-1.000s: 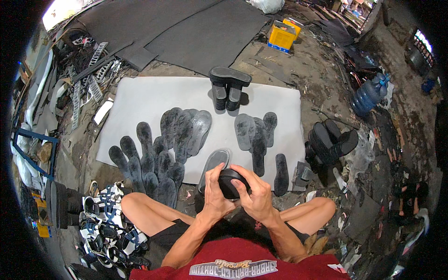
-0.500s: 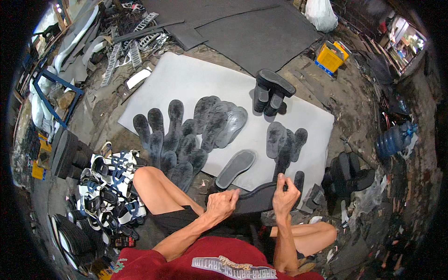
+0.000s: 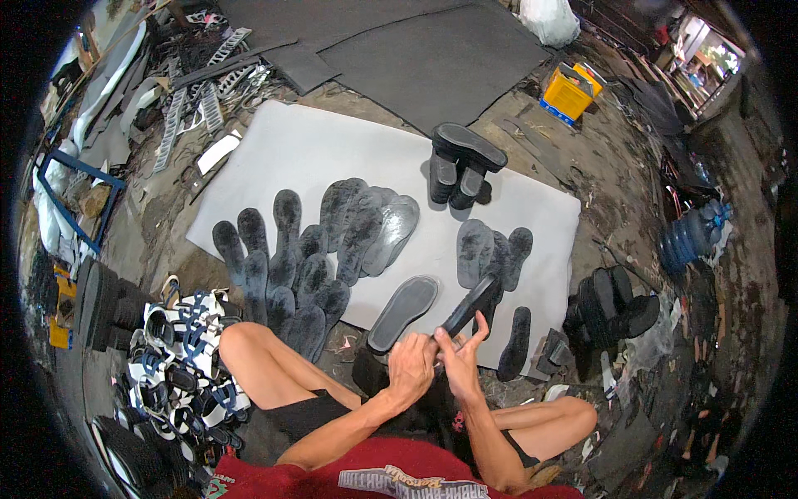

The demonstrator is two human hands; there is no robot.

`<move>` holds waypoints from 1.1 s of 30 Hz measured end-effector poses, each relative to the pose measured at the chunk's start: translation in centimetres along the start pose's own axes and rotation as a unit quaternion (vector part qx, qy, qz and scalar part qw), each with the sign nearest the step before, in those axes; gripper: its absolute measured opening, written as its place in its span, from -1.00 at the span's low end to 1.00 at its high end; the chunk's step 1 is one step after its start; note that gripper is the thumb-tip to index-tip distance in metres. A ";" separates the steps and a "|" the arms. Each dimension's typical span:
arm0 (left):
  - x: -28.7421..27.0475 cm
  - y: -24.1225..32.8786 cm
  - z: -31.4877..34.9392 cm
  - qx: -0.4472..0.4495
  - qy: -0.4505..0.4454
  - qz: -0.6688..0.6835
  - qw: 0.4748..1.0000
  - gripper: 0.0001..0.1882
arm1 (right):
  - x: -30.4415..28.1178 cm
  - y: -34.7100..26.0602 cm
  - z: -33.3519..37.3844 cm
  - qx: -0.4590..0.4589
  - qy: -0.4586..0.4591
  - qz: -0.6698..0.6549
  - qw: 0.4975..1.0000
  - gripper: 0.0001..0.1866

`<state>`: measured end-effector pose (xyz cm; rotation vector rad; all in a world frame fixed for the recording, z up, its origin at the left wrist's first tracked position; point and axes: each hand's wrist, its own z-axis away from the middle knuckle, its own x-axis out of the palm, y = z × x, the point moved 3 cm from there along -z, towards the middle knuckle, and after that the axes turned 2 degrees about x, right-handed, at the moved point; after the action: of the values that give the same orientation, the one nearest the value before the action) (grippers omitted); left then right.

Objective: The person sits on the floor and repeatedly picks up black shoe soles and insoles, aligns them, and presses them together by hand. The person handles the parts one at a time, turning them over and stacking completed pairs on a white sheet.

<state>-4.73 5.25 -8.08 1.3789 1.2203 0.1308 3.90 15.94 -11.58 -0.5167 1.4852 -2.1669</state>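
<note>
free: sheet (image 3: 262, 154), upper left and dead centre | blocked: insoles (image 3: 359, 229), left of centre; stack (image 3: 468, 148), upper centre; held sole (image 3: 470, 306), lower centre

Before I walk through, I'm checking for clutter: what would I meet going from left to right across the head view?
Blue frame, heap of white-and-blue sandals, pale-rimmed grey sole, held dark sole, lone dark insole, dark footwear cluster, blue plastic bottle.

The left grip (image 3: 413, 363) curls at the near end of a black sole (image 3: 467, 312), and the right grip (image 3: 460, 362) touches it too. Just ahead of the left grip, a gray sole (image 3: 405, 314) lies by a white sheet's (image 3: 266, 166) near edge. Dark foot shapes (image 3: 287, 218) lie farther left.
</note>
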 end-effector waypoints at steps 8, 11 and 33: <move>1.8 -8.2 2.5 -0.216 0.019 0.147 0.965 -0.88 | -1.6 -13.4 -24.6 -0.319 -0.046 0.331 0.887 -0.22; 3.8 -10.8 3.2 -0.254 0.026 0.154 0.955 -0.82 | -0.6 -20.3 -37.6 -0.394 -0.043 0.470 0.789 -0.37; 7.1 -11.3 5.0 -0.287 -0.074 0.196 0.935 -0.63 | -10.4 7.4 -17.3 -0.057 0.260 0.420 0.868 -0.20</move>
<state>-4.38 3.69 -22.25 1.0678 0.6856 0.6044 4.24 32.78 -25.05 0.6519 1.6658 -1.5439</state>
